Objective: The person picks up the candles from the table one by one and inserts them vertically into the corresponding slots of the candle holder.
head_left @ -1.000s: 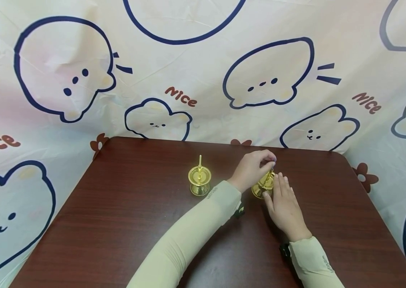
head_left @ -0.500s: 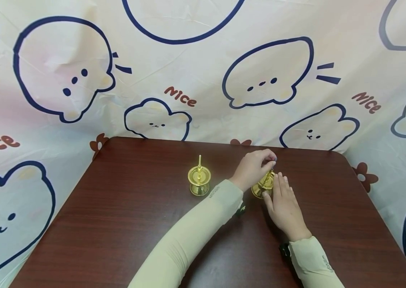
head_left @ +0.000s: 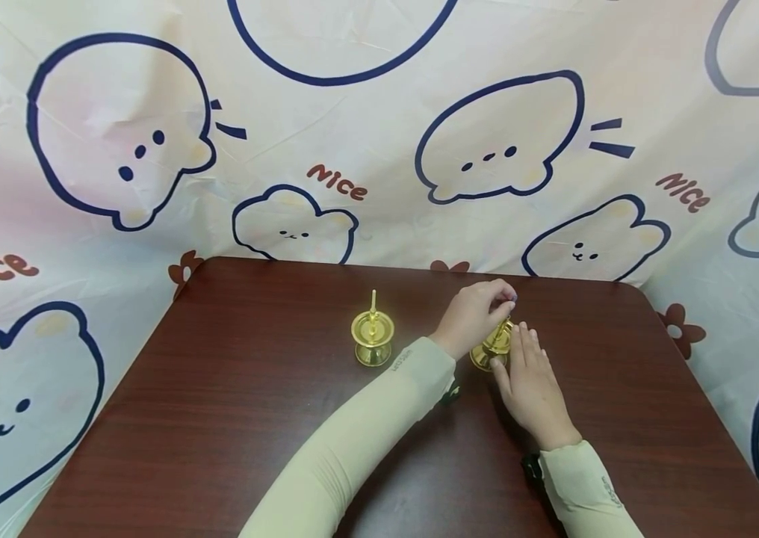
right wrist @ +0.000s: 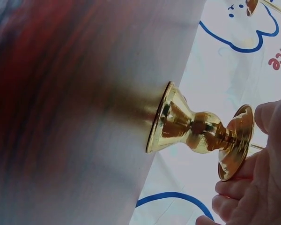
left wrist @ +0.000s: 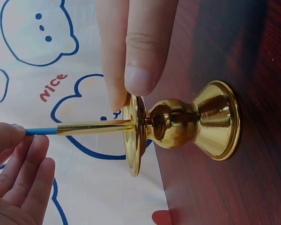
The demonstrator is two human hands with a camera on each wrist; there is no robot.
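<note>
Two brass candle holders stand upright on the table. My left hand (head_left: 472, 315) is at the right candle holder (head_left: 480, 360); its thumb and fingers pinch a thin blue stick (left wrist: 41, 131). That stick's lower end meets the top of the gold tube (left wrist: 93, 127) rising from the holder's dish (left wrist: 131, 161). How far it goes in is hidden. My right hand (head_left: 537, 385) rests against the dish rim, fingers straight and thumb spread to the near side. The left candle holder (head_left: 373, 332) stands apart, untouched by either hand, with a slim gold tube upright in it.
The dark red-brown wooden table (head_left: 218, 388) reaches back to a pale cloth wall (head_left: 386, 134) printed with cartoon bears. My left forearm (head_left: 352, 441) crosses the table in front of the left holder. A dark wrist device (head_left: 533, 471) sits below the right hand.
</note>
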